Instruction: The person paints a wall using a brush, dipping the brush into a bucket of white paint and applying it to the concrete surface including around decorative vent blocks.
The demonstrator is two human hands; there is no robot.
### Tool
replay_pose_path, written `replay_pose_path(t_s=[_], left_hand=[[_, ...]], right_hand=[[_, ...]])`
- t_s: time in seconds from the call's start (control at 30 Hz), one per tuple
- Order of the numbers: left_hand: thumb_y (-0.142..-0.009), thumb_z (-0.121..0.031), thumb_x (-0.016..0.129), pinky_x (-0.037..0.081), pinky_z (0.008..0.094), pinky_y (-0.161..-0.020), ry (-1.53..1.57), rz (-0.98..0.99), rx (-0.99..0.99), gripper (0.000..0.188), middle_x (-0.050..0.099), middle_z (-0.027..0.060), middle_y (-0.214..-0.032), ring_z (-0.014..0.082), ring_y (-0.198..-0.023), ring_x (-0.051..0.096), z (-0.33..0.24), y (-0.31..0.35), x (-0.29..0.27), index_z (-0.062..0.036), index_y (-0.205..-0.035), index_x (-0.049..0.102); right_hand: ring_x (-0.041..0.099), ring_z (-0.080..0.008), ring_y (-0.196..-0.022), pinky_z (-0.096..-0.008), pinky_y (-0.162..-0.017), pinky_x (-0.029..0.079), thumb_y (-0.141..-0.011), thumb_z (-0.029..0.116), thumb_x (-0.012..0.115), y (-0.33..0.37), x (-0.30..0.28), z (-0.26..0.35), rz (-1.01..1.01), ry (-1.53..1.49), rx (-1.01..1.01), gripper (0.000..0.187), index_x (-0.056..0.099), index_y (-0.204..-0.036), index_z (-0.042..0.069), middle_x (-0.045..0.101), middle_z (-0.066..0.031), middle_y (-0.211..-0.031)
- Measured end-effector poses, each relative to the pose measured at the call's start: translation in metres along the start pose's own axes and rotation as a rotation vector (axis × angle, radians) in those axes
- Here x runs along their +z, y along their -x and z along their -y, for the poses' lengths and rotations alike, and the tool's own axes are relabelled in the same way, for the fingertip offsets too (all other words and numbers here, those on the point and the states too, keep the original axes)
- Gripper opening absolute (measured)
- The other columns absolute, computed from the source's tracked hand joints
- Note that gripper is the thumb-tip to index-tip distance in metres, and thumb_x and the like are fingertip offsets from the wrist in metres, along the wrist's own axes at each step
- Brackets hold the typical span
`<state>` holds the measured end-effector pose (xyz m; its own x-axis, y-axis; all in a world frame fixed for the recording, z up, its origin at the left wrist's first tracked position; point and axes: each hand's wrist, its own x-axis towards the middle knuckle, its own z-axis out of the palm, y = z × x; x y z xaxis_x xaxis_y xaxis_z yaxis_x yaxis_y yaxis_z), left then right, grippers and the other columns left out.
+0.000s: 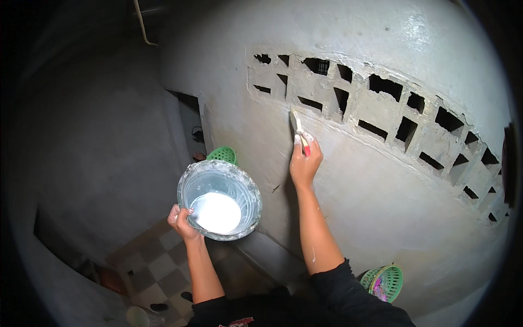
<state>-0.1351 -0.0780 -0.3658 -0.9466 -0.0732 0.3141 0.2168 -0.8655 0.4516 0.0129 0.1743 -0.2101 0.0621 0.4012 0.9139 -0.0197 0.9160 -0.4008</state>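
Observation:
My left hand [185, 222] grips the rim of a grey plastic bucket [245, 185], its thumb over the edge. White paint [217, 212] lies in the bottom of the tilted bucket, and dried splashes coat the rim. In my right hand [306, 161] is a paintbrush [297, 124] with a pale handle and a red end. Its bristles point up and meet or nearly meet the wall [348, 180] just below a row of vent blocks [376, 106]. White paint marks the fingers of both hands and my right forearm.
A green perforated basket [222, 154] is behind the bucket, near a doorway [190, 120]. At the lower right, another green basket [395, 280] holds pink items. Checkered floor tiles [155, 267] lie below, with dark slippers [159, 307] on them. A pale bucket [137, 316] stands at the bottom left.

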Motion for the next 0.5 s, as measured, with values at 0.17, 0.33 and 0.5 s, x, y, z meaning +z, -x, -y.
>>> replay_pose_path(t_s=[0.17,0.33,0.5], left_hand=[[-0.065,0.000,0.053,0.035,0.0249,-0.057,0.045,-0.025,0.024,0.017,0.046,-0.0013,-0.062,0.0102,-0.057,0.041,0.016,0.013,0.000,-0.0091,-0.060,0.040],[-0.065,0.000,0.052,0.037,0.0244,-0.058,0.066,-0.076,0.080,0.017,0.047,-0.0009,-0.063,0.0104,-0.059,0.043,0.011,0.007,-0.022,-0.0098,-0.061,0.039],[-0.065,-0.001,0.053,0.038,0.0247,-0.059,0.059,-0.066,0.043,0.017,0.048,0.0001,-0.065,0.0117,-0.059,0.044,0.043,0.010,-0.043,-0.0101,-0.061,0.039]], right_hand=[[0.070,-0.0292,-0.092,-0.0352,-0.085,0.052,-0.091,-0.001,0.067,-0.016,-0.010,-0.054,-0.090,-0.158,0.109,0.017,0.071,-0.107,-0.005,0.072,-0.0184,-0.099],[0.068,-0.0375,-0.097,-0.0409,-0.087,0.053,-0.085,-0.006,0.065,0.019,-0.004,-0.009,-0.243,-0.024,-0.089,0.022,0.071,-0.105,-0.004,0.069,-0.0199,-0.102],[0.066,-0.0386,-0.092,-0.0404,-0.083,0.052,-0.085,-0.003,0.063,-0.012,0.021,-0.031,-0.025,-0.058,-0.121,0.022,0.071,-0.106,-0.003,0.068,-0.0207,-0.099]])
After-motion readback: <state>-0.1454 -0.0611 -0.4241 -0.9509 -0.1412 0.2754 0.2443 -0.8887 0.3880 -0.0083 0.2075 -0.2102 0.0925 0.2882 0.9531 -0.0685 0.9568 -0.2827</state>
